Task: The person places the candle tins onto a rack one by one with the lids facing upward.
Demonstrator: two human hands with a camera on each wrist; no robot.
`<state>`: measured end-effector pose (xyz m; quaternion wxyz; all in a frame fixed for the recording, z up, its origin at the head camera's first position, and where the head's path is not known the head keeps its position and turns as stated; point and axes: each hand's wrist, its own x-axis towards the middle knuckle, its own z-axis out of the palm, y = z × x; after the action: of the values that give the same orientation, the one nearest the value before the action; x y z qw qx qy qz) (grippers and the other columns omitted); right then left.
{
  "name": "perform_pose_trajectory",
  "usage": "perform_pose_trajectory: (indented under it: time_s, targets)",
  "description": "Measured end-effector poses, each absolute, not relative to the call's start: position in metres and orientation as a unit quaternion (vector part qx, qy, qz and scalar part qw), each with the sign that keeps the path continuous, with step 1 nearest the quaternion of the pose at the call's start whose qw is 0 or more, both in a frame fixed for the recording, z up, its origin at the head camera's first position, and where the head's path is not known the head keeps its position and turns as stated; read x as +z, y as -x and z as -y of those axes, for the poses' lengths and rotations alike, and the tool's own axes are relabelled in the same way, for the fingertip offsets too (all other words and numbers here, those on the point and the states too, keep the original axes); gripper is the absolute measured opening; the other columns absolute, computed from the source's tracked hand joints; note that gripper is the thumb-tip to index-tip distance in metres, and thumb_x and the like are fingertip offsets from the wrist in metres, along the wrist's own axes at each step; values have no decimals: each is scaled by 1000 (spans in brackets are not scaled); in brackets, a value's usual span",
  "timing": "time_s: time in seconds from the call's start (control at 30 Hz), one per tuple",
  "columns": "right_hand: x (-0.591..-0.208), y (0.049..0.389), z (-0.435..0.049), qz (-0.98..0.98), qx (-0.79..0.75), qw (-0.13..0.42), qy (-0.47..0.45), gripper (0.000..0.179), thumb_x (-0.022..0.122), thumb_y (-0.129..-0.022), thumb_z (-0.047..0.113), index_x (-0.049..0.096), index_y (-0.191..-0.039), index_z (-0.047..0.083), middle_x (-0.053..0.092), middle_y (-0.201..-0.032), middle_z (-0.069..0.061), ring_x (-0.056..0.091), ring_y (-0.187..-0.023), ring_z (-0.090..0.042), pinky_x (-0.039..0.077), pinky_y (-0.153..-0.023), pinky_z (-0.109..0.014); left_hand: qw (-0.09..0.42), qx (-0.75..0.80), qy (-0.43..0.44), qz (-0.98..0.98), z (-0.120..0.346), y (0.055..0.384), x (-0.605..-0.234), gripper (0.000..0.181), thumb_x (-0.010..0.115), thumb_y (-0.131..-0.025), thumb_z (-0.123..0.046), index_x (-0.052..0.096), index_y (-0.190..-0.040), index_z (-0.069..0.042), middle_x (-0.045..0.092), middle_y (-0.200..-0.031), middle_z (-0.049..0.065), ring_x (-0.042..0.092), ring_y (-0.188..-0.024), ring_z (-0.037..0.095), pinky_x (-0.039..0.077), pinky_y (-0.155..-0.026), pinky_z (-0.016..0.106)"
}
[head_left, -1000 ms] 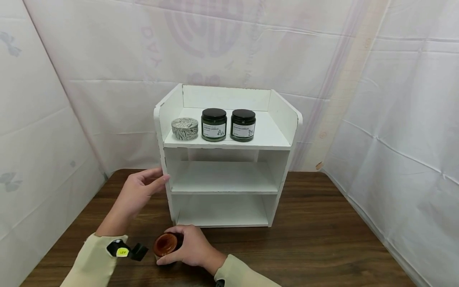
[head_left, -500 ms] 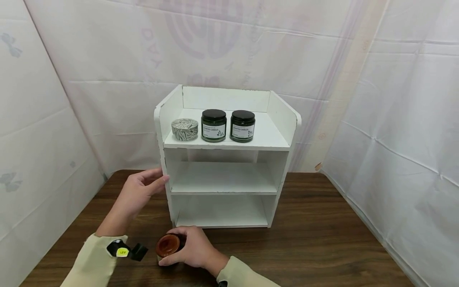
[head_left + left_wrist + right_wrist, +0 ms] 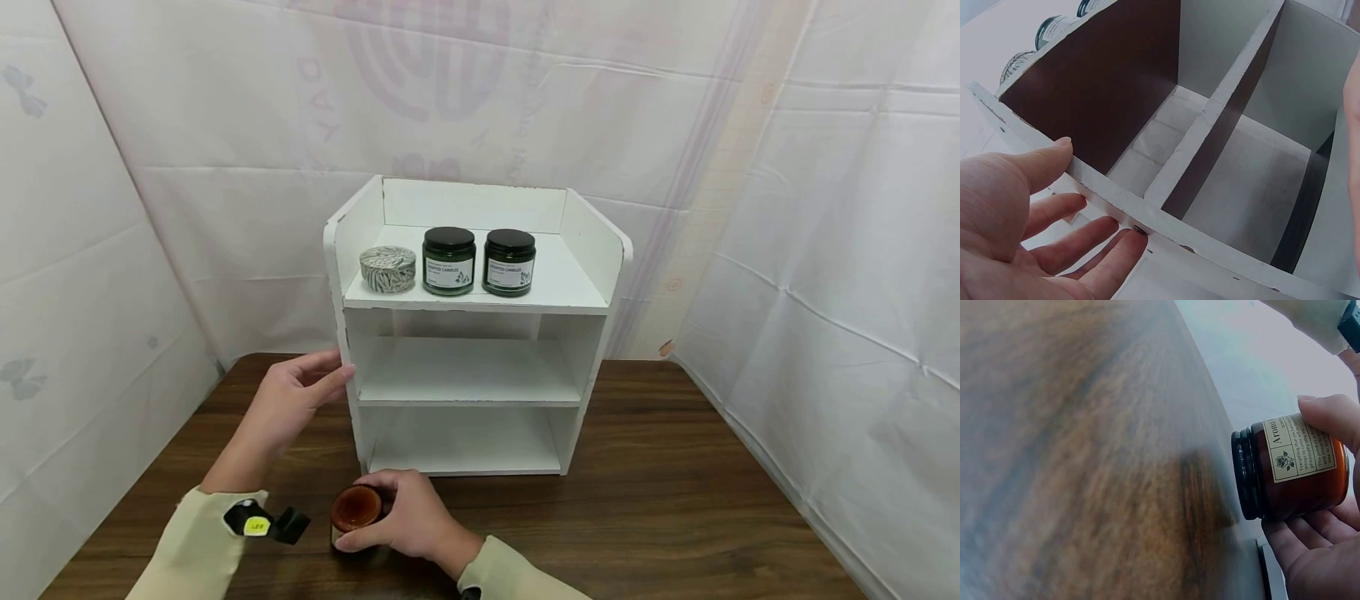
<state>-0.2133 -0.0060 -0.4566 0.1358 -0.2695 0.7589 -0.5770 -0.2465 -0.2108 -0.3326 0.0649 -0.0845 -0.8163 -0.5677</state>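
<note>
My right hand (image 3: 416,521) holds an amber glass candle jar (image 3: 356,507) upside down, close over the table in front of the shelf's left corner. In the right wrist view, the jar's black lid (image 3: 1247,475) faces the wood, and thumb and fingers wrap its sides beside a cream "Aroma" label (image 3: 1297,449). My left hand (image 3: 288,396) rests against the left side panel of the white three-tier shelf (image 3: 468,307). In the left wrist view its thumb (image 3: 1047,164) touches the panel's front edge, with the other fingers (image 3: 1107,265) extended along the outer face.
On the top tier stand a round patterned tin (image 3: 387,269) and two dark green candle jars with black lids, one in the middle (image 3: 448,261) and one at right (image 3: 509,262). The shelf stands on a dark wooden table (image 3: 675,492), with white sheeting (image 3: 247,250) around it.
The right hand has shifted the amber candle jar slightly to the right, and its side shows a little more. The left hand stays in place at the shelf.
</note>
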Motion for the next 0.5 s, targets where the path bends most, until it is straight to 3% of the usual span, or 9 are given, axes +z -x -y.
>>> perform_pose_trajectory:
  time_s: [0.5]
  targets:
    - [-449, 210, 0, -732, -614, 155, 252, 44, 91, -77, 14, 74, -117, 19, 73, -101, 16, 68, -90, 1, 57, -81, -15, 62, -563, 83, 820, 211, 245, -332, 65, 65, -99, -47, 54, -149, -6, 58, -145, 21, 71, -102, 3, 61, -91, 26]
